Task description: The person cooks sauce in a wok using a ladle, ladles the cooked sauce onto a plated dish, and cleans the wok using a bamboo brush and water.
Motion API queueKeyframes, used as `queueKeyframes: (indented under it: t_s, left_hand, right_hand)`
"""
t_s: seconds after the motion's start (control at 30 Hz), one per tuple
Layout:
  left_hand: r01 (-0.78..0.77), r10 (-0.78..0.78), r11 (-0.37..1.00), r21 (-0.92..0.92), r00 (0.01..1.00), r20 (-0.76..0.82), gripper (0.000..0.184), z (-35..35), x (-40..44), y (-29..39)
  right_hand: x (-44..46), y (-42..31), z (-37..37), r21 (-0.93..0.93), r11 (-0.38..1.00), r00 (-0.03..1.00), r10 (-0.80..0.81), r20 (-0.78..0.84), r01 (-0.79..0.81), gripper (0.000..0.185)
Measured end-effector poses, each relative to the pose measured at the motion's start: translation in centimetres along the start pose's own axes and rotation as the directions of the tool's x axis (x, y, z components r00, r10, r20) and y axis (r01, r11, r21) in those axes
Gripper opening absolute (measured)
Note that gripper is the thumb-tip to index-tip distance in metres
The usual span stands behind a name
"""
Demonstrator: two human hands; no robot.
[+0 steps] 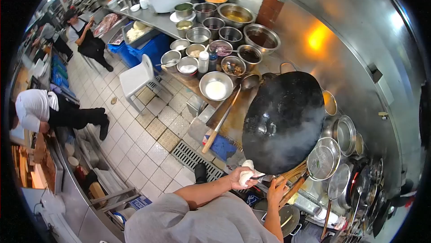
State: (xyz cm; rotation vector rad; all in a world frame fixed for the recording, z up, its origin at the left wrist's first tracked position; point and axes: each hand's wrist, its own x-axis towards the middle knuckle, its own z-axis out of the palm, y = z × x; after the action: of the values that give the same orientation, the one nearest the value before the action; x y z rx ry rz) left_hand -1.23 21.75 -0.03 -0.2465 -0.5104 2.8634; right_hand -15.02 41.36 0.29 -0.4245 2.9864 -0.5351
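Observation:
My left hand (237,178) is closed around a folded white cloth (246,175) at the handle of a large black wok (283,121). The wok is tilted, and steam rises from its lower right part. Close by on the right, my right hand (275,192) has its fingers curled at the near end of a bamboo wok brush (295,171), partly hidden by the hand. A strainer (323,158) with a wooden handle lies just beyond that hand. Left of the wok, a ladle (249,81) rests with its long wooden handle pointing toward me.
Metal bowls of ingredients, among them a bowl of white contents (216,86), crowd the counter behind. Strainers and pans hang at right along the steel wall (368,94). A white chair (139,79) stands on the tiled floor; other people are at left.

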Motion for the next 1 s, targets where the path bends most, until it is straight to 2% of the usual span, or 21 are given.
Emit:
queueKeyframes:
  t_s: [0.07, 0.17, 0.2, 0.23, 0.27, 0.33, 0.37, 0.4, 0.43, 0.47, 0.5, 0.57, 0.63, 0.67, 0.77, 0.8, 0.83, 0.9, 0.93, 0.97, 1.0]
  left_hand:
    - [-0.005, 0.005, 0.999, 0.047, 1.000, 0.003, 0.024, -0.1, 0.3, 0.3]
    - [-0.177, 0.233, 0.959, 0.222, 0.937, -0.260, 0.023, 3.6, 1.2, 0.1]
    - [-0.181, 0.247, 0.957, 0.229, 0.919, -0.308, 0.023, 2.6, 2.2, 1.1]
    - [-0.263, 0.342, 0.921, 0.286, 0.899, -0.274, 0.021, 1.2, 4.2, 2.2]
    - [-0.274, 0.363, 0.905, 0.326, 0.896, -0.254, 0.018, 1.5, 5.5, 3.0]
    - [-0.299, 0.456, 0.838, 0.457, 0.844, -0.283, 0.014, 2.4, 7.4, 4.7]
    - [-0.303, 0.530, 0.780, 0.547, 0.786, -0.320, 0.012, 3.2, 8.3, 5.1]
    - [-0.295, 0.603, 0.714, 0.635, 0.720, -0.343, 0.011, 3.8, 9.1, 5.3]
    - [-0.295, 0.643, 0.679, 0.672, 0.681, -0.351, 0.009, 4.3, 9.8, 5.5]
    - [-0.290, 0.682, 0.640, 0.712, 0.642, -0.351, 0.008, 4.8, 10.5, 5.7]
    - [-0.285, 0.720, 0.598, 0.749, 0.602, -0.346, 0.006, 5.2, 11.3, 5.9]
    - [-0.293, 0.691, 0.625, 0.723, 0.638, -0.339, 0.006, 5.7, 12.2, 6.8]
    - [-0.282, 0.651, 0.671, 0.686, 0.666, -0.363, 0.010, 5.1, 13.6, 7.9]
    - [-0.254, 0.658, 0.642, 0.724, 0.667, -0.349, 0.014, 4.7, 14.0, 8.2]
    - [-0.204, 0.635, 0.649, 0.733, 0.676, -0.374, 0.026, 7.2, 13.1, 7.2]
    - [-0.088, 0.631, 0.600, 0.795, 0.663, -0.403, 0.040, 7.7, 12.1, 6.9]
    - [-0.134, 0.641, 0.562, 0.816, 0.694, -0.328, 0.047, 7.4, 10.8, 6.2]
    - [-0.097, 0.673, 0.456, 0.885, 0.689, -0.271, 0.048, 7.9, 6.1, 4.2]
    - [-0.150, 0.645, 0.470, 0.870, 0.731, -0.223, 0.048, 8.7, 3.2, 2.7]
    - [-0.198, 0.614, 0.489, 0.849, 0.770, -0.175, 0.048, 9.3, -0.1, 1.2]
    - [-0.152, 0.538, 0.524, 0.838, 0.822, -0.187, 0.050, 9.3, -4.4, 0.4]
  right_hand:
    - [-1.9, -0.6, -1.6, -0.067, 0.998, 0.994, -0.002, -0.108, -0.005, 0.067]
    - [-5.6, -1.5, -4.5, 0.239, 0.963, 0.989, -0.141, 0.045, 0.126, 0.043]
    - [-6.7, -2.4, -4.9, 0.323, 0.933, 0.969, -0.208, 0.132, 0.156, 0.032]
    - [-7.6, -3.4, -5.0, 0.408, 0.896, 0.937, -0.279, 0.210, 0.176, 0.023]
    - [-7.7, -4.0, -4.0, 0.441, 0.837, 0.862, -0.454, 0.225, 0.325, 0.020]
    - [-6.9, -6.6, -2.0, 0.499, 0.793, 0.703, -0.574, 0.419, 0.350, 0.023]
    - [-6.6, -9.2, -1.2, 0.515, 0.728, 0.669, -0.659, 0.343, 0.453, 0.029]
    - [-5.9, -11.8, -0.8, 0.465, 0.805, 0.574, -0.591, 0.567, 0.369, 0.031]
    - [-5.6, -10.5, 6.2, 0.542, 0.758, 0.492, -0.650, 0.579, 0.363, 0.037]
    - [-4.8, -13.0, 8.5, 0.682, 0.640, 0.362, -0.766, 0.531, 0.354, 0.045]
    - [-4.8, -14.9, 9.8, 0.718, 0.670, 0.304, -0.735, 0.607, 0.186, 0.045]
    - [-5.1, -17.6, 12.7, 0.698, 0.669, 0.189, -0.674, 0.714, -0.254, 0.046]
    - [-5.5, -19.5, 14.6, 0.571, 0.538, 0.103, -0.666, 0.739, -0.620, 0.046]
    - [-5.5, -20.3, 15.2, 0.484, 0.451, 0.075, -0.669, 0.740, -0.750, 0.047]
    - [-4.8, -21.9, 16.3, 0.280, 0.281, 0.035, -0.645, 0.763, -0.918, 0.048]
    - [-4.1, -22.4, 16.4, 0.151, 0.288, -0.050, -0.588, 0.807, -0.945, 0.041]
    - [-3.5, -22.8, 15.8, 0.217, 0.221, 0.051, -0.580, 0.813, -0.951, 0.039]
    - [-2.9, -23.1, 13.0, 0.341, 0.085, 0.244, -0.541, 0.805, -0.936, 0.038]
    - [-0.7, -23.8, 9.0, 0.251, 0.003, 0.210, -0.534, 0.819, -0.968, 0.033]
    - [-0.6, -24.2, 8.9, 0.405, -0.003, 0.335, -0.565, 0.754, -0.914, 0.024]
    - [-0.4, -24.6, 8.8, 0.548, -0.018, 0.454, -0.583, 0.674, -0.837, 0.021]
